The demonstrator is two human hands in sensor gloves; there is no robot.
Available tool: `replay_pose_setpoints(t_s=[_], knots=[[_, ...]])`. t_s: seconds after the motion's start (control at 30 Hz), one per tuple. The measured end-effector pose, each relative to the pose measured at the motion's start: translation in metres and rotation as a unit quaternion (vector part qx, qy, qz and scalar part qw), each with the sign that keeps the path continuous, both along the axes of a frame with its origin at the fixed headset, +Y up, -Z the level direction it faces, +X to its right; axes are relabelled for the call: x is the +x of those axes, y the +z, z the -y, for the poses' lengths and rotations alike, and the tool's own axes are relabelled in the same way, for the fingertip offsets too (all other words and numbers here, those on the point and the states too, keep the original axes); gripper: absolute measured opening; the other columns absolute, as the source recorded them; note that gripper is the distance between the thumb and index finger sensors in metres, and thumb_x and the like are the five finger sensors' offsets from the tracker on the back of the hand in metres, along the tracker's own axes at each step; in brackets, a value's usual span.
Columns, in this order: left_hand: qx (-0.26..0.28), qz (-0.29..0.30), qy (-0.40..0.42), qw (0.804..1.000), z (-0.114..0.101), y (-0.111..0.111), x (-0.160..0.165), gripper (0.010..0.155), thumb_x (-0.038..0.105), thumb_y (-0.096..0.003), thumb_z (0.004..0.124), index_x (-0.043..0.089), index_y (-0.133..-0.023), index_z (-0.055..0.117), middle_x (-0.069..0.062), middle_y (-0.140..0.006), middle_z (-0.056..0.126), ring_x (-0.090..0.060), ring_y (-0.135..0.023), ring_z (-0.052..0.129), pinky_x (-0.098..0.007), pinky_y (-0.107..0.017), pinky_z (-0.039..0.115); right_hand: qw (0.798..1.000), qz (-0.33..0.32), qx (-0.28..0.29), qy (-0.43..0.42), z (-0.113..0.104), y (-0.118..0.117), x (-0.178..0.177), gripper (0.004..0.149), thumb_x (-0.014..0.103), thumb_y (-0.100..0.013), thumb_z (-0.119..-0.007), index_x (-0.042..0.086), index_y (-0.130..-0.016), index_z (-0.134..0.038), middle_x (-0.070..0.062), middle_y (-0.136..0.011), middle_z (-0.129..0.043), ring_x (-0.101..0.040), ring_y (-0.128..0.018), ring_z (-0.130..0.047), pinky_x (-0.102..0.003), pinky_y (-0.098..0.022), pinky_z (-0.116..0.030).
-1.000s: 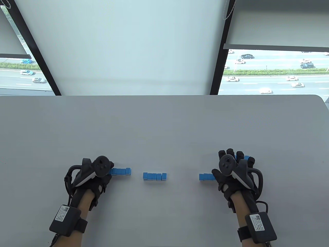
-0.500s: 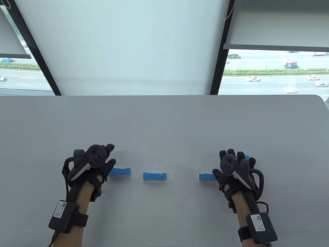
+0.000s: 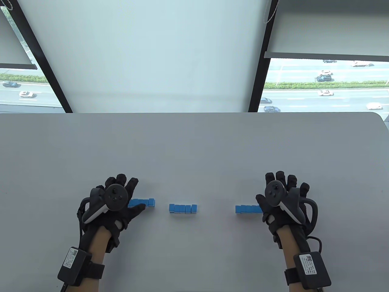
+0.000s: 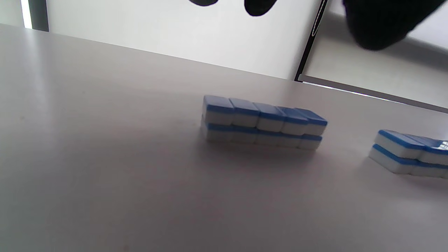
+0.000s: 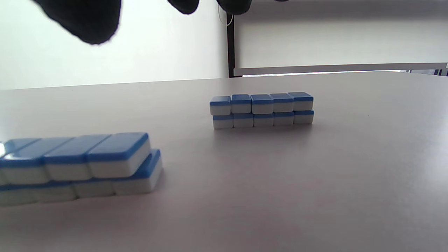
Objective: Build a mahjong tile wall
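Mahjong tiles, blue-backed over white, are set on the grey table [image 3: 194, 143] in three short blocks, each two tiers high, lying in one broken line between and beside the two gloved hands. The left block [image 3: 142, 202] is seen just off the fingertips of the left hand [image 3: 117, 202], partly covered by that hand in the table view; the thumb [image 3: 138, 209] is stretched along its near side, though whether it touches the tiles cannot be told. The fingers of the left hand are held straight and spread, and nothing is gripped. The middle block [image 3: 183, 208] is found well apart from both hands, roughly midway between them; in the left wrist view it [image 4: 262, 122] is shown as five tiles long, its upper tier shifted slightly off the lower one. The right block [image 3: 247, 209] is placed just beside the thumb side of the right hand [image 3: 282, 200], its far end hidden behind the glove. The fingers of the right hand are likewise extended and fanned apart, above the table, with nothing held. In the right wrist view the right block [image 5: 80, 162] is seen close below the dark fingertips [image 5: 87, 21], its upper tier set back from the lower one at the end. A tracker [image 3: 114, 197] is strapped to the back of each hand.
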State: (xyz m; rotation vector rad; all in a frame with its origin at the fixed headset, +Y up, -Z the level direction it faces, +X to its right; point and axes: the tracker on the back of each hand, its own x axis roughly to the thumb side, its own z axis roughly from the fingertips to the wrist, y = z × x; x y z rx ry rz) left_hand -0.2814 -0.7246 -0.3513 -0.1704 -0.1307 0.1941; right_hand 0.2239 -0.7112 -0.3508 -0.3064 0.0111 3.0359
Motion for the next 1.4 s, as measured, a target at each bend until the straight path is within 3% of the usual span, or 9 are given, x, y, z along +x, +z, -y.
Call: replay_pose_setpoints(t_s=[0.13,0.3,0.4,0.53,0.8,1.4], knots=[[-0.009,-0.006,0.001,1.0,0.007,-0.005,-0.004,0.087,0.071,-0.04,0.068,0.034,-0.113,0.036,-0.007,-0.12,0.029,-0.045,-0.108,0.028,-0.073,-0.07,0.029,0.997,0.051,-0.014,-0.059,-0.011,-0.012,0.018,0.08,0.064,-0.044,-0.07,0.034,-0.109,-0.035,-0.003,-0.118,-0.03,-0.043,-0.105,-0.031,-0.065,-0.069,-0.022],[0.011,-0.003,0.002,1.0,0.001,-0.004,-0.004,0.085,0.069,-0.0404,0.069,0.034,-0.112,0.04,-0.007,-0.12,0.032,-0.045,-0.108,0.03,-0.073,-0.07,0.03,0.973,0.153,-0.064,-0.16,-0.017,-0.041,0.053,0.081,0.063,-0.044,-0.071,0.03,-0.109,-0.035,-0.007,-0.117,-0.034,-0.047,-0.104,-0.038,-0.066,-0.071,-0.03],[0.018,-0.002,0.005,1.0,-0.001,-0.003,-0.003,0.085,0.068,-0.0407,0.069,0.033,-0.112,0.04,-0.007,-0.12,0.033,-0.045,-0.108,0.031,-0.073,-0.07,0.031,0.948,0.205,-0.11,-0.218,-0.008,-0.056,0.07,0.082,0.062,-0.044,-0.071,0.028,-0.109,-0.036,-0.01,-0.116,-0.039,-0.048,-0.102,-0.044,-0.065,-0.072,-0.037],[0.015,0.0,0.006,1.0,0.0,-0.002,-0.002,0.085,0.068,-0.0411,0.069,0.033,-0.112,0.039,-0.008,-0.12,0.032,-0.045,-0.108,0.031,-0.073,-0.07,0.031,0.93,0.246,-0.144,-0.232,0.007,-0.065,0.081,0.08,0.062,-0.045,-0.072,0.028,-0.109,-0.037,-0.013,-0.114,-0.045,-0.048,-0.099,-0.052,-0.063,-0.072,-0.044],[0.016,0.013,-0.001,1.0,0.0,-0.001,0.006,0.085,0.068,-0.0413,0.069,0.033,-0.112,0.039,-0.008,-0.12,0.032,-0.046,-0.108,0.032,-0.073,-0.07,0.031,0.922,0.26,-0.182,-0.221,0.024,-0.069,0.073,0.085,0.062,-0.044,-0.073,0.024,-0.109,-0.034,-0.017,-0.112,-0.047,-0.051,-0.096,-0.055,-0.062,-0.071,-0.048],[0.008,0.015,-0.004,1.0,0.001,0.0,0.01,0.084,0.068,-0.0416,0.069,0.032,-0.112,0.04,-0.009,-0.12,0.033,-0.046,-0.107,0.032,-0.073,-0.07,0.031,0.913,0.276,-0.219,-0.206,0.029,-0.075,0.055,0.107,0.063,-0.038,-0.087,0.013,-0.107,-0.023,-0.023,-0.108,-0.037,-0.054,-0.092,-0.052,-0.066,-0.068,-0.05]])
